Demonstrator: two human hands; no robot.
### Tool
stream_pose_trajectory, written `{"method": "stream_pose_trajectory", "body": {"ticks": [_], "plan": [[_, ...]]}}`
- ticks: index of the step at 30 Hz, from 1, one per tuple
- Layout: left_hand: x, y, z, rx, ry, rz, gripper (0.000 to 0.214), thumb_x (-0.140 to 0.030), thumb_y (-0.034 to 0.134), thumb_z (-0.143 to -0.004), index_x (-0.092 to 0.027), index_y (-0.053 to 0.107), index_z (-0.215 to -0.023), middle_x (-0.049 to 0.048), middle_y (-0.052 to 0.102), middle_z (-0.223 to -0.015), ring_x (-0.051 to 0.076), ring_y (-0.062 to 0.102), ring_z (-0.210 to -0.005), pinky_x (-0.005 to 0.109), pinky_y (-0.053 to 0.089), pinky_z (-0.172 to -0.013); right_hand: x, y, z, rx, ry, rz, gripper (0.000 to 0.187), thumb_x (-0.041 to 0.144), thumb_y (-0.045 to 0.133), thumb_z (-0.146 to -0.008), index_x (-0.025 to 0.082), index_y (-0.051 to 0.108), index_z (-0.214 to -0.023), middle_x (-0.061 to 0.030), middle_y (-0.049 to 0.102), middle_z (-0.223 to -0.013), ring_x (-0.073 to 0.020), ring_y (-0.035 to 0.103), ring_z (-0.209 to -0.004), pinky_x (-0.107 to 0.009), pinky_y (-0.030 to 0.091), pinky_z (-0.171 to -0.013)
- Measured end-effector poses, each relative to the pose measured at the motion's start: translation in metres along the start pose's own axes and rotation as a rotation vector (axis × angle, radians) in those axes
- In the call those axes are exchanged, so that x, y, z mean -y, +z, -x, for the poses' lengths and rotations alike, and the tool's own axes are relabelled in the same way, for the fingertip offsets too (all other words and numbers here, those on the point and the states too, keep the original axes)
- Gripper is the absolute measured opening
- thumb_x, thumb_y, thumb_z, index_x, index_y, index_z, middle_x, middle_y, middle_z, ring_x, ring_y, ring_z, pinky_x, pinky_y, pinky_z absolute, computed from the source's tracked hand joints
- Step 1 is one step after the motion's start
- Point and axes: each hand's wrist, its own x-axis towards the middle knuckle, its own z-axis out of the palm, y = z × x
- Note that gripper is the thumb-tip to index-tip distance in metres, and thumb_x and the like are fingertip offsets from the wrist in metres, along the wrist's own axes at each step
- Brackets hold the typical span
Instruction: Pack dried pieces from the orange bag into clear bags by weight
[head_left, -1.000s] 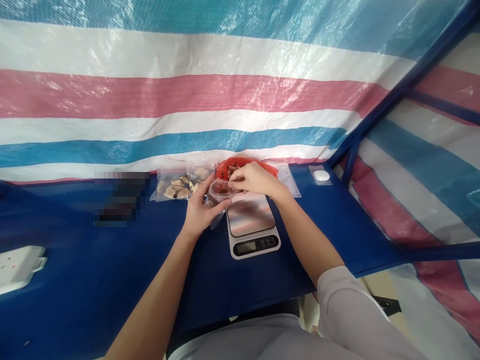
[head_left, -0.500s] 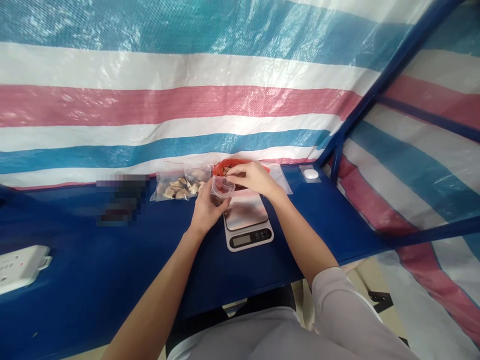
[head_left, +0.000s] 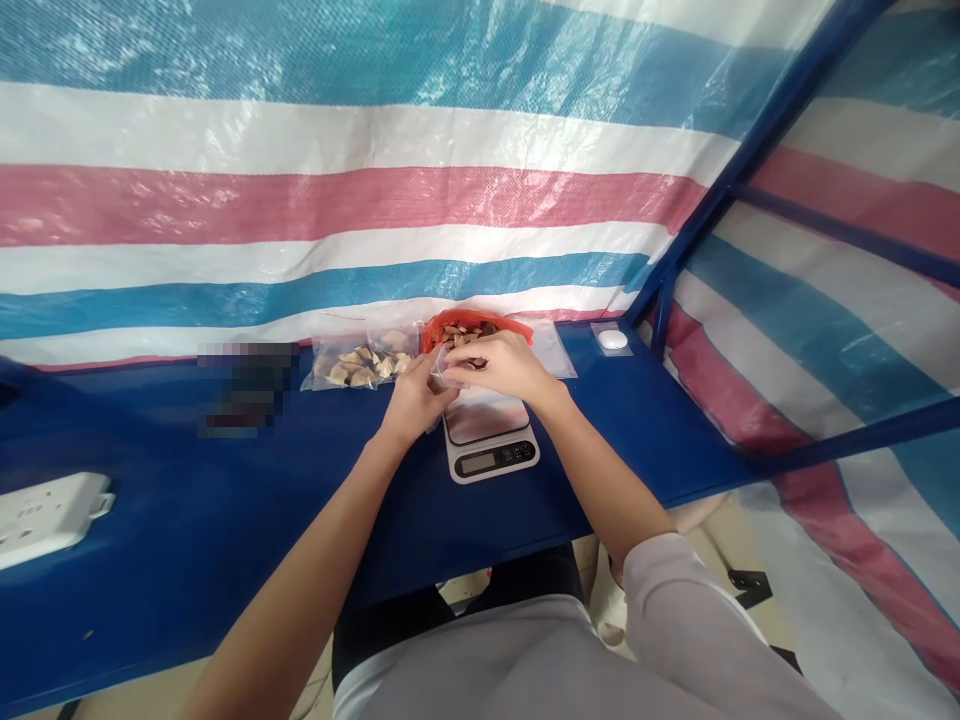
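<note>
Clear, thin plastic is what both hands meet on: a small pouch point(head_left: 444, 375) held above the far edge of the scale point(head_left: 489, 445), just in front of the red bag point(head_left: 472, 325). The left hand point(head_left: 414, 400) has its grip closed round the pouch from the side and below. The right hand point(head_left: 501, 365) has its fingertips pinched together at the pouch's mouth; whether they hold the rim or 1 of the brown pieces I cannot tell.

As I judge it, the film is slick and limp, so the mouth could fold shut or slide out of the grip, and pieces would drop onto the scale or the worktop point(head_left: 637, 430). The red bag slumps open close behind, so a nudge from the right wrist could spill its dry brown chips.

The scale has a flat, shiny plate on a white body, with a small display in front. Beside the red bag lies a clear bag point(head_left: 360, 365) of pale, curved slices. The worktop looks like smooth blue cloth. The striped tarp point(head_left: 375, 200) behind is woven and glossy. 1 white power strip point(head_left: 45, 510) sits far left.
</note>
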Motion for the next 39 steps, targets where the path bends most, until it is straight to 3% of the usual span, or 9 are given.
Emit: {"method": "stream_pose_trajectory", "body": {"ticks": [5, 9, 12, 16, 19, 24, 30, 39], "plan": [[0.003, 0.000, -0.001, 0.029, -0.019, 0.015, 0.045, -0.030, 0.064, -0.075, -0.015, 0.067, -0.117, 0.0047, 0.065, -0.089, 0.021, 0.063, -0.079, 0.033, 0.053, -0.080, 0.000, 0.006, 0.002, 0.019, 0.016, 0.005, 0.011, 0.034, 0.073, -0.084, 0.028, 0.082, -0.088, 0.0015, 0.075, -0.076, -0.0140, 0.063, -0.072, -0.026, 0.040, -0.066], [0.005, -0.001, 0.002, 0.061, -0.031, -0.002, 0.061, -0.040, 0.067, -0.078, -0.015, 0.061, -0.134, 0.0061, 0.066, -0.096, 0.020, 0.064, -0.080, 0.036, 0.055, -0.082, -0.008, 0.008, 0.003, 0.015, 0.058, -0.095, 0.012, 0.029, 0.071, -0.085, 0.024, 0.082, -0.085, -0.0009, 0.076, -0.079, -0.0147, 0.065, -0.073, -0.027, 0.045, -0.070], [0.008, -0.002, 0.009, 0.075, -0.029, -0.005, 0.074, -0.048, 0.070, -0.079, -0.018, 0.052, -0.144, 0.0118, 0.066, -0.118, 0.027, 0.067, -0.102, 0.043, 0.054, -0.095, -0.022, 0.006, 0.009, -0.007, 0.088, -0.304, 0.013, 0.030, 0.072, -0.082, 0.022, 0.082, -0.086, -0.0029, 0.078, -0.085, -0.0170, 0.069, -0.079, -0.029, 0.051, -0.076], [0.011, -0.008, 0.024, 0.094, -0.002, -0.029, 0.076, -0.056, 0.069, -0.082, -0.019, 0.052, -0.145, 0.0159, 0.058, -0.141, 0.033, 0.054, -0.133, 0.051, 0.042, -0.115, -0.044, 0.002, 0.025, -0.015, 0.145, -0.582, 0.022, 0.038, 0.076, -0.076, 0.019, 0.081, -0.086, -0.0050, 0.078, -0.085, -0.0193, 0.071, -0.080, -0.032, 0.056, -0.077], [0.010, -0.012, 0.033, 0.109, 0.026, -0.050, 0.073, -0.056, 0.066, -0.086, -0.018, 0.050, -0.147, 0.0159, 0.054, -0.148, 0.032, 0.049, -0.140, 0.051, 0.036, -0.120, -0.057, 0.000, 0.041, -0.054, 0.279, -0.696, 0.029, 0.044, 0.082, -0.069, 0.019, 0.080, -0.082, -0.0041, 0.076, -0.075, -0.0175, 0.068, -0.068, -0.032, 0.057, -0.071], [0.008, -0.013, 0.036, 0.116, 0.027, -0.052, 0.065, -0.058, 0.060, -0.090, -0.017, 0.057, -0.141, 0.0162, 0.057, -0.146, 0.031, 0.052, -0.138, 0.050, 0.039, -0.119, -0.074, -0.004, 0.061, -0.095, 0.458, -0.844, 0.034, 0.047, 0.088, -0.056, 0.020, 0.079, -0.074, -0.0012, 0.073, -0.068, -0.0148, 0.065, -0.061, -0.032, 0.059, -0.067], [0.003, -0.007, 0.034, 0.170, 0.022, -0.049, 0.061, -0.059, 0.053, -0.093, -0.017, 0.063, -0.135, 0.0159, 0.061, -0.142, 0.032, 0.055, -0.135, 0.050, 0.042, -0.117, -0.085, -0.005, 0.070, -0.038, 0.559, -0.830, 0.040, 0.053, 0.087, -0.059, 0.018, 0.080, -0.079, -0.0033, 0.074, -0.074, -0.0167, 0.069, -0.068, -0.031, 0.061, -0.066], [0.001, -0.002, 0.028, 0.261, -0.002, -0.031, 0.067, -0.064, 0.048, -0.095, -0.014, 0.062, -0.137, 0.0145, 0.058, -0.146, 0.028, 0.055, -0.136, 0.042, 0.040, -0.119, -0.091, -0.004, 0.071, -0.028, 0.548, -0.770, 0.042, 0.055, 0.086, -0.062, 0.018, 0.080, -0.081, -0.0033, 0.075, -0.076, -0.0194, 0.070, -0.072, -0.032, 0.061, -0.064]]}}
